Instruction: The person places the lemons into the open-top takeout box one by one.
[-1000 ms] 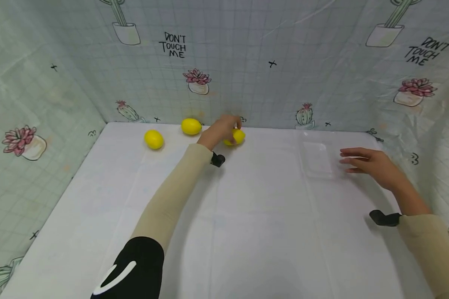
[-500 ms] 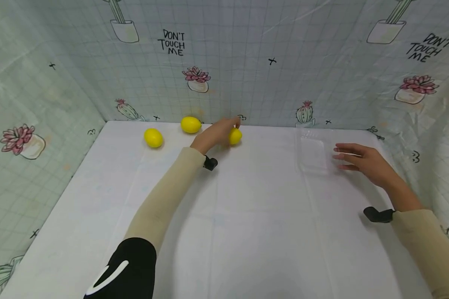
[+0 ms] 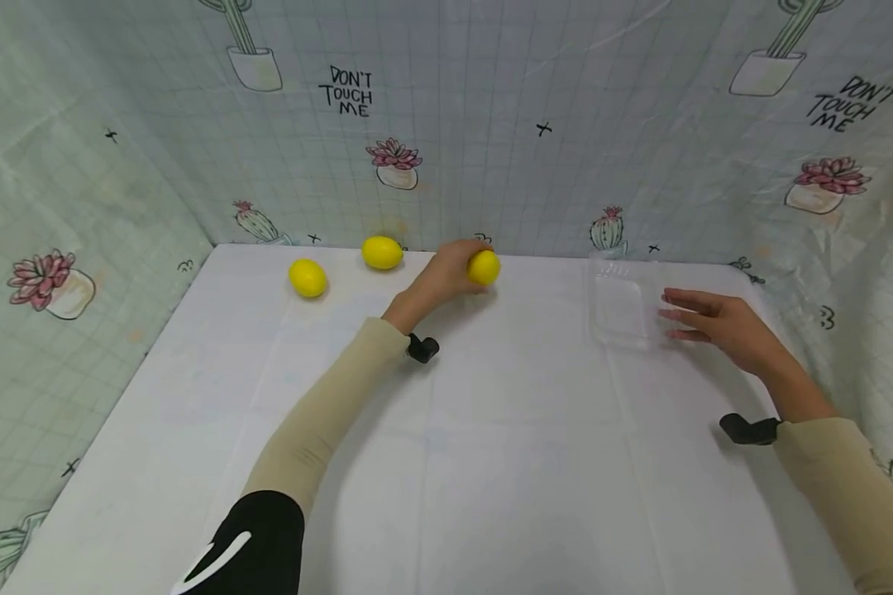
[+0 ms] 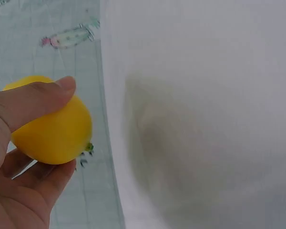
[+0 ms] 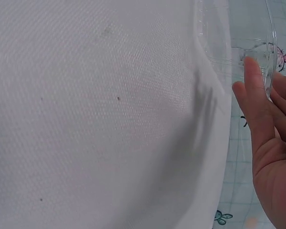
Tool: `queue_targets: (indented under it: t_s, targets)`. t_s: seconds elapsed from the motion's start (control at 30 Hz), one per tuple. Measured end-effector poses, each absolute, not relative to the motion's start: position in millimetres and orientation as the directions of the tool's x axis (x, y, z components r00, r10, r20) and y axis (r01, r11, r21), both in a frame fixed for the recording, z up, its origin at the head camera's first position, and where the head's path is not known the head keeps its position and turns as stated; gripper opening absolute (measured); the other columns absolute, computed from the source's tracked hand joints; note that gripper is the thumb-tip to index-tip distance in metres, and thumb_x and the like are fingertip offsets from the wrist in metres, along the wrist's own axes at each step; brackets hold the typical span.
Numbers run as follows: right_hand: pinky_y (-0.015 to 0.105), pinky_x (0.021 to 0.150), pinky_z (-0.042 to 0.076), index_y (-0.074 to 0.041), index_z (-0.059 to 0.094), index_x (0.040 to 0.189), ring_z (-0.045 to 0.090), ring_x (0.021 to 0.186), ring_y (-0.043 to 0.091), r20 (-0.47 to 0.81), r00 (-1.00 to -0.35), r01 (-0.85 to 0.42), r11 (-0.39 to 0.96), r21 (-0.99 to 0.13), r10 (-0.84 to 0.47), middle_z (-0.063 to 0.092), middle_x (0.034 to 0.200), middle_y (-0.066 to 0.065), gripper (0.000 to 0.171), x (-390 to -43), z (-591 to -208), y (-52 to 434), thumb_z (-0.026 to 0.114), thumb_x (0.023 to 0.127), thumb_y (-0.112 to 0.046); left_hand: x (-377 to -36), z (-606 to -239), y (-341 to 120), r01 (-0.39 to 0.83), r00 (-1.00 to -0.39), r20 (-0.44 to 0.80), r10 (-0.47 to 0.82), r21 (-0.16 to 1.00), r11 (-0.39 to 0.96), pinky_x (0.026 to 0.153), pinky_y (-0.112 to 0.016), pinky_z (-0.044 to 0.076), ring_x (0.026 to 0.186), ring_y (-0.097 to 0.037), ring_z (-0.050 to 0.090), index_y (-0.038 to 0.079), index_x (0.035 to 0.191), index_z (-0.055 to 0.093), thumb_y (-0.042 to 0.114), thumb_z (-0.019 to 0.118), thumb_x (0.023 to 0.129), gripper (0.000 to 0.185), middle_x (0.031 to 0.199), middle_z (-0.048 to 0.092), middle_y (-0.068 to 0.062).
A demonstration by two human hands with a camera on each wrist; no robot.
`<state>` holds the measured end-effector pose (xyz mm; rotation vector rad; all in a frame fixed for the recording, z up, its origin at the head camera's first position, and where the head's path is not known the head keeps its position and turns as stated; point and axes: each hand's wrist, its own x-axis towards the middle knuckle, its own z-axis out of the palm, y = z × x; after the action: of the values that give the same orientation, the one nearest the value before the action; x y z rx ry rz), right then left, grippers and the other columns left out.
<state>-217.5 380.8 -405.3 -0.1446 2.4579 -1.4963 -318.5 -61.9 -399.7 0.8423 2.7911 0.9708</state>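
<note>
One head view from above, two close wrist views.
The head camera looks forward and down over the white bench to the printed backdrop. The left wrist camera sits close behind the left hand and its lemon; the right wrist camera close beside the right hand at the clear tray. All three views share the bench.

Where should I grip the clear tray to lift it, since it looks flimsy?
Probably by its raised rim on the right long side, where the right hand already touches it. The clear tray lies flat and shallow on the table, so fingers could come from the right, thumb over the rim.
</note>
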Motion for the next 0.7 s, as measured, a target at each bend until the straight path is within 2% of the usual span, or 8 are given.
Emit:
queue_targets:
  t_s: [0.23,0.43,0.6,0.7]
  targets:
    - [0.027,0.088,0.059,0.002,0.031,0.157,0.063,0.118,0.000,-0.151,-0.954,0.039,0.389,-0.920,-0.260,0.049,0.153,0.001,0.062,-219,-411,381,0.057,0.105,-0.021,-298,-390,-33,0.541,-0.805,0.197,0.559,0.631,0.556,0.115,-0.037,0.039,0.131,-0.025,0.052,0.009,0.141,0.056,0.015,0.086,0.083,0.066,0.144,0.057,-0.007]
    - [0.027,0.086,0.059,-0.001,0.030,0.158,0.063,0.118,-0.001,-0.140,-0.952,0.031,0.367,-0.930,-0.274,0.050,0.153,-0.002,0.062,-219,-415,384,0.056,0.106,-0.021,-287,-390,-8,0.590,-0.766,0.244,0.595,0.635,0.499,0.113,-0.031,0.040,0.131,-0.023,0.053,0.010,0.141,0.056,0.019,0.087,0.083,0.067,0.145,0.057,-0.006]
    - [0.027,0.086,0.059,-0.002,0.023,0.161,0.063,0.119,0.001,-0.102,-0.945,-0.005,0.327,-0.945,-0.310,0.053,0.149,-0.007,0.062,-219,-415,384,0.052,0.107,-0.014,-285,-397,5,0.567,-0.777,0.218,0.591,0.650,0.506,0.113,-0.028,0.040,0.131,-0.021,0.052,0.011,0.142,0.055,0.018,0.086,0.083,0.068,0.145,0.056,-0.004]
    - [0.027,0.087,0.059,-0.001,0.019,0.161,0.062,0.120,0.001,-0.108,-0.944,-0.006,0.344,-0.939,-0.312,0.050,0.153,-0.001,0.064,-218,-414,383,0.051,0.108,-0.015,-284,-398,12,0.552,-0.782,0.208,0.588,0.668,0.498,0.112,-0.026,0.039,0.131,-0.020,0.052,0.012,0.143,0.054,0.019,0.087,0.083,0.068,0.146,0.056,-0.004]
